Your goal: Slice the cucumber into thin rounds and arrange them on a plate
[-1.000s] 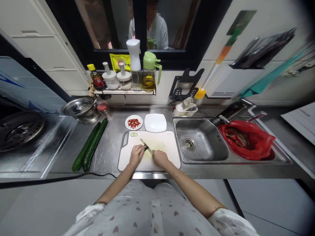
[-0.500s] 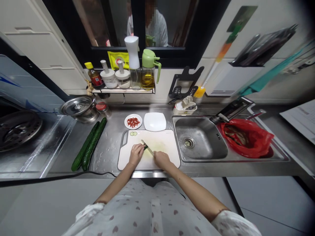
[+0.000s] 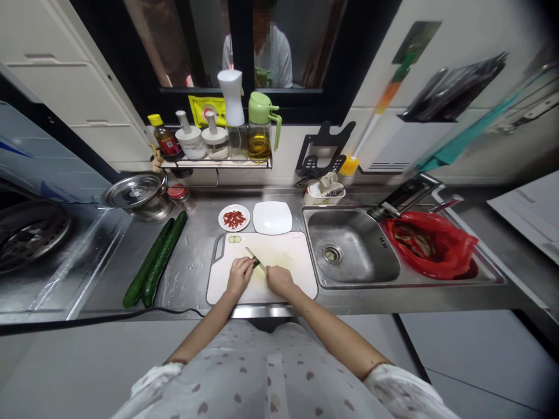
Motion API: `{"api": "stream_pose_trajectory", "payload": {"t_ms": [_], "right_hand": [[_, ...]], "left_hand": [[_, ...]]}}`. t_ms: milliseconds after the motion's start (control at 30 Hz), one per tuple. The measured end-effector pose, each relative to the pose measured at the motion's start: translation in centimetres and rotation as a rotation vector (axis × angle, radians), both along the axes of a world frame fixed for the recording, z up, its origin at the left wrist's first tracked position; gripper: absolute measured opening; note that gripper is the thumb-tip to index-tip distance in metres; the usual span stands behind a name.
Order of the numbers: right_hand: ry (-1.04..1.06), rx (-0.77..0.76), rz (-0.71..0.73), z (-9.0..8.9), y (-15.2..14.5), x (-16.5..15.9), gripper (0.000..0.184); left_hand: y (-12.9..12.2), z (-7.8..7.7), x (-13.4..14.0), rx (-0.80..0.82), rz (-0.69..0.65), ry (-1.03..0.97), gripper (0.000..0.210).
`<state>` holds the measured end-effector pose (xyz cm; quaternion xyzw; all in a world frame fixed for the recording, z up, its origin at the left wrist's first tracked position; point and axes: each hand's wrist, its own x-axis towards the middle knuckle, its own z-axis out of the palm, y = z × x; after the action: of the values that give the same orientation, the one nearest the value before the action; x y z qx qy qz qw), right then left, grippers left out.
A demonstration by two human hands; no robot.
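My right hand [image 3: 280, 281] is closed around the handle of a knife [image 3: 251, 253], whose blade slants up and left over the white cutting board [image 3: 297, 256]. Beside the blade, the fingertips of my left hand [image 3: 240, 276] press on a small dark green cucumber piece [image 3: 256, 263], mostly covered by fingers and knife. Two thin cucumber slices [image 3: 234, 239] lie at the board's upper left corner. Behind the board stand a small plate of chopped red bits [image 3: 234, 219] and a white square plate [image 3: 272, 218].
Two whole cucumbers [image 3: 162, 262] lie to the left, near a lidded steel pot [image 3: 138, 195] and a red-capped jar [image 3: 180, 196]. To the right is a sink [image 3: 358, 256], with a red plastic bag [image 3: 432, 244] at its far side. Condiment bottles line a rack [image 3: 218, 164].
The knife and my right hand have shifted slightly left, closer to my left hand. My left hand keeps its place on the cucumber piece. The whole view has drifted a little.
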<state>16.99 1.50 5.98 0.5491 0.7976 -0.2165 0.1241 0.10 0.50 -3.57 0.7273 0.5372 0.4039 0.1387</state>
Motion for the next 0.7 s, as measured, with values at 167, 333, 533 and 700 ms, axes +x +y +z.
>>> {"api": "stream_pose_trajectory", "payload": {"t_ms": [167, 333, 533, 700], "right_hand": [[0.007, 0.021, -0.006, -0.35, 0.14, -0.25, 0.033], [0.007, 0.029, -0.004, -0.65, 0.18, -0.17, 0.032], [0.008, 0.033, -0.007, -0.67, 0.13, -0.21, 0.033], [-0.004, 0.013, -0.006, -0.41, -0.04, -0.14, 0.033]], "left_hand": [[-0.04, 0.14, 0.06, 0.006, 0.002, 0.002, 0.025], [-0.08, 0.19, 0.17, 0.012, 0.005, 0.004, 0.025], [-0.07, 0.10, 0.25, 0.009, 0.016, -0.002, 0.025], [-0.10, 0.20, 0.31, 0.012, 0.006, -0.019, 0.026]]}}
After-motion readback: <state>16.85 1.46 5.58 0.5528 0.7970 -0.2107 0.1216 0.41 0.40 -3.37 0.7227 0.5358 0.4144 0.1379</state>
